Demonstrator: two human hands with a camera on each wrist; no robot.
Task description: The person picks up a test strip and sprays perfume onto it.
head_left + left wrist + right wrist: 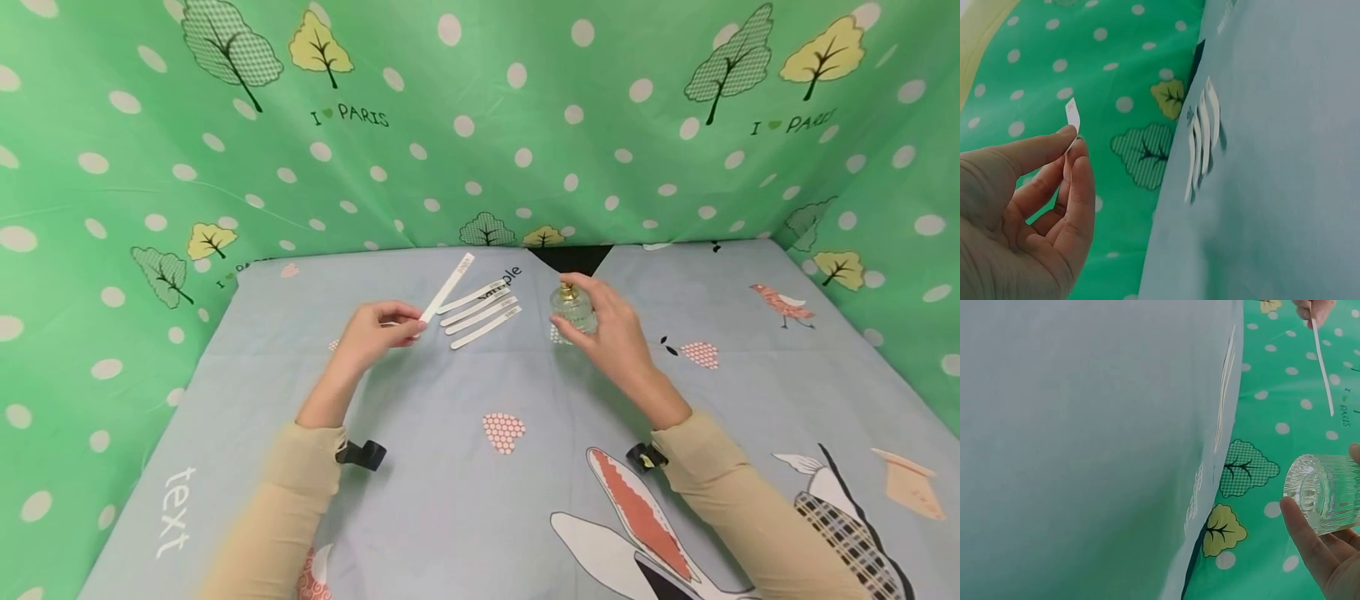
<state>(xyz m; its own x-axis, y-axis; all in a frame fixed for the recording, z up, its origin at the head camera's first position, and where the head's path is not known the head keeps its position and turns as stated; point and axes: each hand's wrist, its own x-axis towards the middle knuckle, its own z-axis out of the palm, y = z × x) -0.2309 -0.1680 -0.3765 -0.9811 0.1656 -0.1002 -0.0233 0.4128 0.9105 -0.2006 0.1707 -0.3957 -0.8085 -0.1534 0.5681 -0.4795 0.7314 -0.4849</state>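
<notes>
Between thumb and fingertips, my left hand (384,332) pinches one end of a white paper test strip (448,287), whose printed far end points up and right. My right hand (611,333) grips a clear ribbed glass perfume bottle (574,308) with a gold neck, a finger on its top. In the right wrist view the bottle's glass base (1316,490) faces left, above the cloth. Several more white strips (483,321) lie side by side on the table between the hands. They show as thin curved bands (1200,137) in the left wrist view.
A grey-blue printed cloth (450,517) covers the table. Behind it hangs a green dotted curtain (420,192), which also closes the right side. Black straps with cameras (363,455) sit on both wrists.
</notes>
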